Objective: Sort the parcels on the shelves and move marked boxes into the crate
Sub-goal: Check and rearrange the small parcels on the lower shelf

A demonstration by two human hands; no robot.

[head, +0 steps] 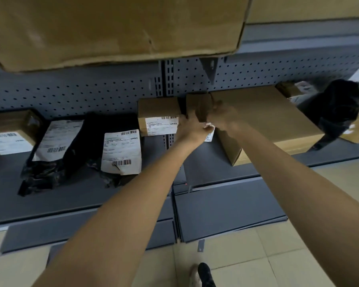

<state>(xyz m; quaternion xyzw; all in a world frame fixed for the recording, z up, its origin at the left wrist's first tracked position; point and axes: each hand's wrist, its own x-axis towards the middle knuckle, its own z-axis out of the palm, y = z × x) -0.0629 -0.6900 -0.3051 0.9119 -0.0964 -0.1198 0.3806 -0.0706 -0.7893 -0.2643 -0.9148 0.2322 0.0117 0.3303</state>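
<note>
Centre of frame: my left hand (192,129) and right hand (224,117) are close together, each gripping a side of a small box (198,105) at the back of the grey shelf (70,199). It sits between a labelled box (157,119) on its left and a flat box (267,117) on its right. Two black mailers (120,150) lie at mid-left, with another box (8,133) at the left edge. A carton (112,27) overhangs the top. No crate is in view, so I cannot tell what it holds. With several parcels on the shelf, I judge the sorting far from done.
</note>
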